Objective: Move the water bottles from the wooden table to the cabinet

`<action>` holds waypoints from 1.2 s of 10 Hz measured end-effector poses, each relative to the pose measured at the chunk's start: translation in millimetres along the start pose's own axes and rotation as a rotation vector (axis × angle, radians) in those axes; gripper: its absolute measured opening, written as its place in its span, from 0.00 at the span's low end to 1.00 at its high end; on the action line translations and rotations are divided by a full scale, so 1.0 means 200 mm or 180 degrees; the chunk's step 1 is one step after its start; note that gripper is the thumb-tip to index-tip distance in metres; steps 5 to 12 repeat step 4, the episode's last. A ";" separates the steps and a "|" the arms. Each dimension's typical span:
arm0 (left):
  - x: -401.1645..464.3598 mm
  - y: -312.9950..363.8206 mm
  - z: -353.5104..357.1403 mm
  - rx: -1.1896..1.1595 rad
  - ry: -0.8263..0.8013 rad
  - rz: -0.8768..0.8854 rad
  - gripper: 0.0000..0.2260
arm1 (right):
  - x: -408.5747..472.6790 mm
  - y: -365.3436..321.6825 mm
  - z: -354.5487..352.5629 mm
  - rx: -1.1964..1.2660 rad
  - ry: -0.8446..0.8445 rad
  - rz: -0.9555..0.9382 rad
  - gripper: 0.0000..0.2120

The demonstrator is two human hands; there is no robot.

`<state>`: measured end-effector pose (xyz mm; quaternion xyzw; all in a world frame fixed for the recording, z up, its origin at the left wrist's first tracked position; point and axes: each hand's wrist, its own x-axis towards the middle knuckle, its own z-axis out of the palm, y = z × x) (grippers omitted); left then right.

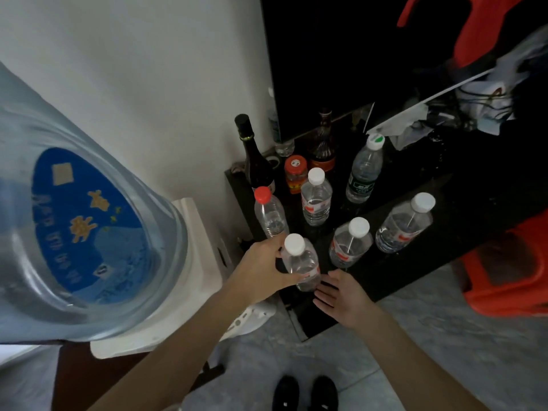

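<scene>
My left hand grips a clear white-capped water bottle standing at the near left corner of the black cabinet top. My right hand is open, palm up, just right of that bottle's base and apart from it. Several more clear bottles stand on the cabinet: a red-capped one, three white-capped ones and a taller one with a green label.
A water dispenser with a big blue jug fills the left side. A dark wine bottle, an orange jar and a brown bottle stand at the cabinet's back. A dark screen rises behind. Red stools are at right.
</scene>
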<state>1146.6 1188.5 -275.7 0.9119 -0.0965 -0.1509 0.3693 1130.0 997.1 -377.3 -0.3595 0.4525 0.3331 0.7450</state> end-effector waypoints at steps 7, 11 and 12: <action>-0.01 -0.06 0.17 0.0036 0.0081 -0.0242 0.43 | -0.14 0.00 -0.07 -0.0399 -0.0134 -0.0096 0.15; -0.01 -0.06 0.17 0.0036 0.0081 -0.0242 0.43 | -0.14 0.00 -0.07 -0.0399 -0.0134 -0.0096 0.15; -0.01 -0.06 0.17 0.0036 0.0081 -0.0242 0.43 | -0.14 0.00 -0.07 -0.0399 -0.0134 -0.0096 0.15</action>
